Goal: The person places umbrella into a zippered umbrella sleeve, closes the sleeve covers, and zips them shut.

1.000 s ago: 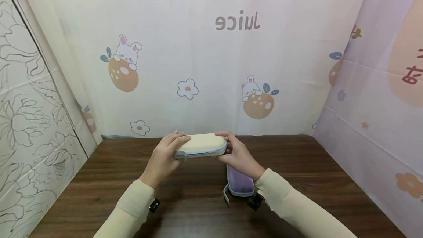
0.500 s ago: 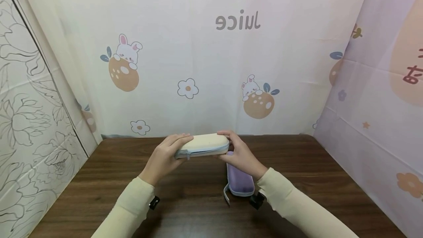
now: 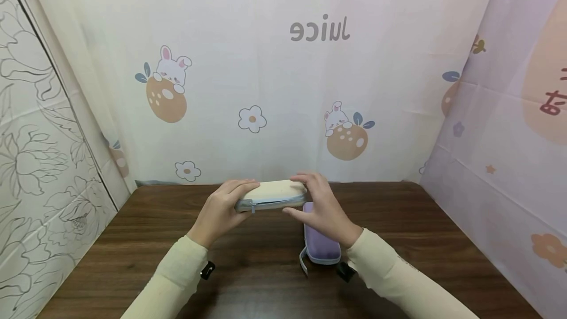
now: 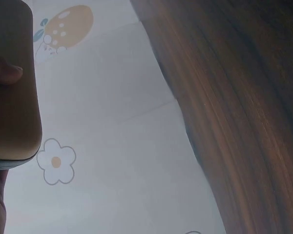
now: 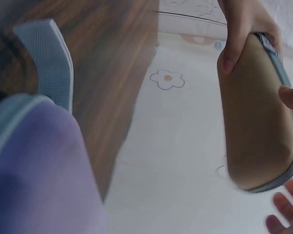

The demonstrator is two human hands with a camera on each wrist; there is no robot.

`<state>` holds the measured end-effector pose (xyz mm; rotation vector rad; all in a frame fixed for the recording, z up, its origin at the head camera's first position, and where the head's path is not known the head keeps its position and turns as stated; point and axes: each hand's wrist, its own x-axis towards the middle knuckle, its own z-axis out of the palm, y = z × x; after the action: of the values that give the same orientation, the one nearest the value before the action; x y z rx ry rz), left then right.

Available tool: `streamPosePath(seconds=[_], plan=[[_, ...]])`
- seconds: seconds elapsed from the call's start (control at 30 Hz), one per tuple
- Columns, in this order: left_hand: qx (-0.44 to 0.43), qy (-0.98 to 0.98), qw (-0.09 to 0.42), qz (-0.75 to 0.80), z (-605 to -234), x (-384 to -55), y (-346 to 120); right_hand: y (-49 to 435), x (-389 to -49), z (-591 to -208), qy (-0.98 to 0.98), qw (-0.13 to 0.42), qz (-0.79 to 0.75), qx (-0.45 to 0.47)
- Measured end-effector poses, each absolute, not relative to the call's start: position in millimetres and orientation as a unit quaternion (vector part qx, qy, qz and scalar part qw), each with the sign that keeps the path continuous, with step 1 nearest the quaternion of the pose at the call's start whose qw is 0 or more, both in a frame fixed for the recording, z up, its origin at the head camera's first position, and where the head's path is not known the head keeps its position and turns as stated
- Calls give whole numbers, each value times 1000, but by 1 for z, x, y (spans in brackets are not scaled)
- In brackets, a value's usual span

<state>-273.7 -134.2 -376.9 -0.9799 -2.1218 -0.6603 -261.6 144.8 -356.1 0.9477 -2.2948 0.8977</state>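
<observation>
A cream zip pencil case [image 3: 276, 191] with a pale blue zip is held up above the table. My left hand [image 3: 221, 210] grips its left end, fingers over the top, close to the hanging zip pull [image 3: 253, 207]. A narrow dark slit shows along the zip. My right hand [image 3: 323, 210] is at the other end with fingers and thumb spread around it. In the right wrist view its thumb [image 5: 292, 98] overlaps the case's edge, while the fingertips [image 5: 285, 207] stand apart beyond the end. The right forearm and hand partly cover a purple zip case [image 3: 322, 242] on the table.
The purple case has a pale strap loop [image 3: 303, 261] at its left side. Under everything lies a dark wooden table [image 3: 261, 279]. A printed cloth [image 3: 283, 87] hangs behind its far edge, with more cloth on both sides.
The cream case has shifted slightly right, then stayed nearly in place. My right hand has loosened from its end, the thumb moving left and the fingers spreading. The left hand keeps its grip.
</observation>
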Motion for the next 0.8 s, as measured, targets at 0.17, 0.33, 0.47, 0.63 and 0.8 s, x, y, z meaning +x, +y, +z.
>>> streamPosePath(seconds=[0.17, 0.33, 0.47, 0.63, 0.8], plan=[[-375, -820, 353, -250, -377, -274, -132, 136, -253, -348, -812, 318, 271, 408], [-374, -819, 360, -245, -377, -274, -130, 126, -246, -344, -799, 341, 233, 437], [-377, -813, 369, -246, -377, -274, -128, 116, -245, -343, -781, 372, 204, 459], [-379, -808, 377, -247, -377, -275, -126, 102, -246, -341, -758, 430, 125, 473], [-374, -808, 381, -248, -376, -275, -123, 91, -247, -341, -745, 488, 8, 455]])
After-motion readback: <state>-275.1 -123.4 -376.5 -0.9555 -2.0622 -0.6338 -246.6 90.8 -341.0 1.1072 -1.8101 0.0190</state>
